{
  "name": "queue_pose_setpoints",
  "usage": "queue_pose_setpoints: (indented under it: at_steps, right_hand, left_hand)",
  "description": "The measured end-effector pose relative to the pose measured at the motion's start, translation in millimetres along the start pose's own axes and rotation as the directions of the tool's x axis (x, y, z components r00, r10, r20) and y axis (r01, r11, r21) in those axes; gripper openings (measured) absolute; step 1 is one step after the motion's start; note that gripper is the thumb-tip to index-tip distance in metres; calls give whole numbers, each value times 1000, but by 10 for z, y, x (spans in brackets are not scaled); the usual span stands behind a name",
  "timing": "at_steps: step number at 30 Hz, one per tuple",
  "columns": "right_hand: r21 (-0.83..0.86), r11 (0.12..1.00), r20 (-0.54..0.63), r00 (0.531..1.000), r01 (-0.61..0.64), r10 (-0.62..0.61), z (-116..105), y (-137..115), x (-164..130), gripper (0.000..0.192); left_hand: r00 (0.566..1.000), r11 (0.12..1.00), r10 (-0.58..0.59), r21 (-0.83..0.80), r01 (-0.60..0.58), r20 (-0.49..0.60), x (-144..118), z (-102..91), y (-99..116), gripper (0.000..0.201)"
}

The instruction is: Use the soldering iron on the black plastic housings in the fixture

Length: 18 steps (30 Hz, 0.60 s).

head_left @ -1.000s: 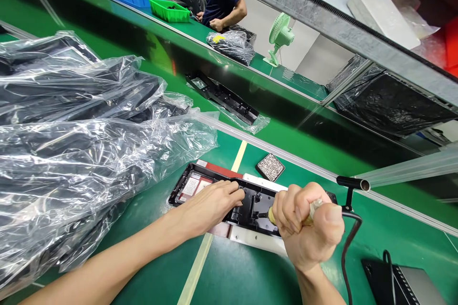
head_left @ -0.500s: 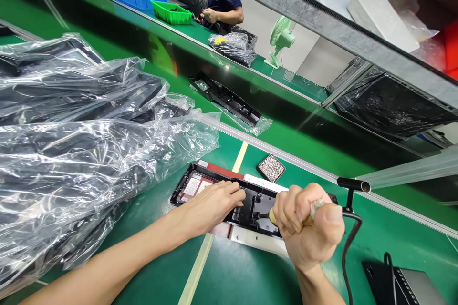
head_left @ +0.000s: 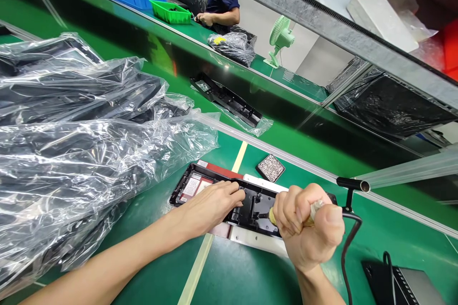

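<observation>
A long black plastic frame [head_left: 184, 169] lies on a red and metal fixture [head_left: 259, 239] in front of me. My left hand [head_left: 218, 201] rests over its middle, fingers bent and together, pressing on the frame; what lies under the fingertips is hidden. My right hand [head_left: 307, 224] is wrapped in a fist round a tool with a yellowish handle [head_left: 273, 216]. Its dark, thin end points left into the frame, near a small upright black part [head_left: 253, 207]. Most of the tool is covered by my fingers, so its kind is unclear.
A small tray of screws [head_left: 271, 168] sits behind the fixture. Plastic-wrapped black parts [head_left: 89, 152] pile up at left. Another black frame [head_left: 229, 100] lies beyond the rail. At right stand a black tube with a cable [head_left: 352, 184] and a dark device [head_left: 404, 281]. A co-worker [head_left: 223, 5] works opposite.
Both my hands, the tool and the frame look the same as before. Across the way, the co-worker's hands have shifted slightly to the left and down.
</observation>
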State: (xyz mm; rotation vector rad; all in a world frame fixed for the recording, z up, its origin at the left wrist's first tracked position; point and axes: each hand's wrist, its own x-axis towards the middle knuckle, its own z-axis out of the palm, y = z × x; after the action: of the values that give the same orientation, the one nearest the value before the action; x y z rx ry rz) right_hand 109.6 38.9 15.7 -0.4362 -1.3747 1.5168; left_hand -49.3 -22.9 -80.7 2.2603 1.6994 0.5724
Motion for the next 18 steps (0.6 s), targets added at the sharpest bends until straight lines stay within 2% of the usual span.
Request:
queue_pose_setpoints:
  at_steps: [18]
  right_hand:
    - [10, 1000, -11, 1000, -16, 16, -19, 16, -13, 47]
  left_hand:
    - [1000, 1000, -12, 7, 12, 17, -2, 16, -3, 17]
